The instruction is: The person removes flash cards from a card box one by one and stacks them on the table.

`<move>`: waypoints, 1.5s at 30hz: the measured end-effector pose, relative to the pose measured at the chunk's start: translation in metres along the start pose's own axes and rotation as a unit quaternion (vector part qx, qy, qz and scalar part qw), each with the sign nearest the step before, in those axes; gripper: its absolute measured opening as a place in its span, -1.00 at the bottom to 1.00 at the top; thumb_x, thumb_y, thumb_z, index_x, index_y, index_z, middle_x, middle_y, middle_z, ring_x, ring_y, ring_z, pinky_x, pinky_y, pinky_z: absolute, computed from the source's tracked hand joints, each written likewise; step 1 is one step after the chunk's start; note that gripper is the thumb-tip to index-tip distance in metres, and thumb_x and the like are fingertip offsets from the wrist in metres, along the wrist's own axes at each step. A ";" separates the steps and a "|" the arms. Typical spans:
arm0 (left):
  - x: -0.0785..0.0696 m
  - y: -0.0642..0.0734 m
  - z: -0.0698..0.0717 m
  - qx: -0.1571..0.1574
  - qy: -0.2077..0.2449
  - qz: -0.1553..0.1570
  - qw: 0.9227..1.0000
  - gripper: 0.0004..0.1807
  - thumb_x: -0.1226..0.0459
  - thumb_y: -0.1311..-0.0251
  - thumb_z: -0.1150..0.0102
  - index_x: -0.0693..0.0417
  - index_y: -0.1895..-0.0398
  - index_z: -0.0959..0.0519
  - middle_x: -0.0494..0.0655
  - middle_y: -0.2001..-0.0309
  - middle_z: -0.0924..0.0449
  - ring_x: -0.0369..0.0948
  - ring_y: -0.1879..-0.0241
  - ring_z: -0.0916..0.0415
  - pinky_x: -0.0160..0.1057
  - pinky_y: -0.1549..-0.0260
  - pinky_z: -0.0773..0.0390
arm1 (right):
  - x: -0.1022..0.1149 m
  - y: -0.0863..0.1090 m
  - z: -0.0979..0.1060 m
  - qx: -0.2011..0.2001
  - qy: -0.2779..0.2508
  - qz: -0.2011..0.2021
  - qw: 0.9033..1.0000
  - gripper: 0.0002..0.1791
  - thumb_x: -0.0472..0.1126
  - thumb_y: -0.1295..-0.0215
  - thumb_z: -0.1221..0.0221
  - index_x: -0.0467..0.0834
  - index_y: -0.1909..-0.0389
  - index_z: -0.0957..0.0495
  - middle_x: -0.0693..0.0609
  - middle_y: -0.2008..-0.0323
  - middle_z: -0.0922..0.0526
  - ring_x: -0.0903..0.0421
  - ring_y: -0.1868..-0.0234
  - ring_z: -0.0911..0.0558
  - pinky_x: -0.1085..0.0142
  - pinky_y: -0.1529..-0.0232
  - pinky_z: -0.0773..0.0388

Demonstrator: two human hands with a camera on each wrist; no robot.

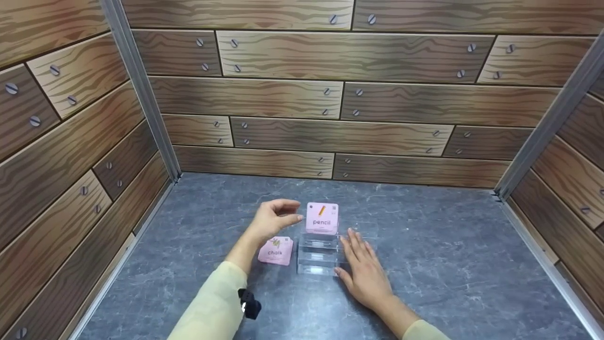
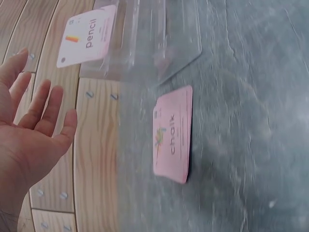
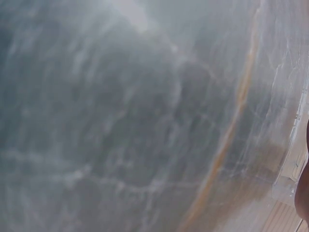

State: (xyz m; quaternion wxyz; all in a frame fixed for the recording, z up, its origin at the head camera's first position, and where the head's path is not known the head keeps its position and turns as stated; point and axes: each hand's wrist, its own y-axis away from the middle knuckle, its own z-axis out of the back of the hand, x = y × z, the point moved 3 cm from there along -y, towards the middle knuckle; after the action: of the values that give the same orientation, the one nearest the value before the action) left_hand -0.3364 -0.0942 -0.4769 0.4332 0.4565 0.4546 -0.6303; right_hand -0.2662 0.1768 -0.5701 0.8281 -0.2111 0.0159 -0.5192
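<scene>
A pink pencil card (image 1: 322, 218) stands upright in the rear tier of a clear stepped plastic stand (image 1: 317, 270). Just left of that card is my left hand (image 1: 273, 219), its fingers apart from the card with nothing between them. The left wrist view shows the same hand (image 2: 36, 125) with fingers loosely spread. My right hand (image 1: 368, 274) lies along the stand's right side, fingers extended and fingertips at its edge. Pink chalk cards (image 1: 275, 251) lie in a stack left of the stand, partly behind my left wrist. Only a sliver of finger (image 3: 302, 195) shows in the right wrist view.
The stand sits on a grey marbled tabletop (image 1: 448, 264). Wood-plank-patterned walls (image 1: 283, 99) enclose the back and both sides, with metal posts (image 1: 141, 85) at the corners. A black strap device (image 1: 250, 304) is on the left sleeve.
</scene>
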 end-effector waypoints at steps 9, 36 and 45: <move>0.006 -0.009 -0.015 -0.013 0.027 0.010 1.000 -0.54 0.37 -0.25 -0.48 0.33 -0.20 -0.66 0.27 -0.21 -0.65 0.19 -0.31 -0.51 -0.05 -0.22 -0.60 | -0.001 0.000 0.001 -0.005 0.004 0.006 1.000 -0.12 0.11 -0.48 -0.27 -0.24 -0.62 -0.22 -0.19 -0.69 0.00 -0.15 -0.67 -0.03 -0.14 -0.59 -0.05; 0.025 -0.025 -0.044 -0.033 0.019 0.007 0.999 -0.66 0.49 -0.14 -0.50 0.30 -0.01 -0.75 0.15 0.03 -0.77 -0.08 0.03 -0.66 -0.28 0.04 -0.65 | -0.001 0.003 0.000 -0.017 0.000 0.011 1.000 -0.15 0.10 -0.49 -0.25 -0.24 -0.62 -0.22 -0.18 -0.69 0.00 -0.17 -0.67 -0.05 0.00 -0.64 0.14; 0.030 -0.027 -0.047 -0.045 0.000 0.014 0.999 -0.71 0.46 -0.15 -0.53 0.22 0.04 -0.78 -0.02 0.13 -0.75 -0.21 0.14 -0.57 -0.30 0.11 -0.60 | 0.000 0.002 -0.002 -0.021 0.005 0.018 1.000 -0.14 0.09 -0.47 -0.27 -0.26 -0.61 -0.24 -0.20 -0.69 -0.02 -0.18 -0.66 -0.06 -0.17 -0.56 -0.08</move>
State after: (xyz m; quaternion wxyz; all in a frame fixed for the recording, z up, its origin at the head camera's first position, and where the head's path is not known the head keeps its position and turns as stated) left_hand -0.3600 -0.0472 -0.5090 0.4622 0.4429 0.4755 -0.6034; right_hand -0.2649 0.1774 -0.5725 0.8325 -0.2257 0.0347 -0.5048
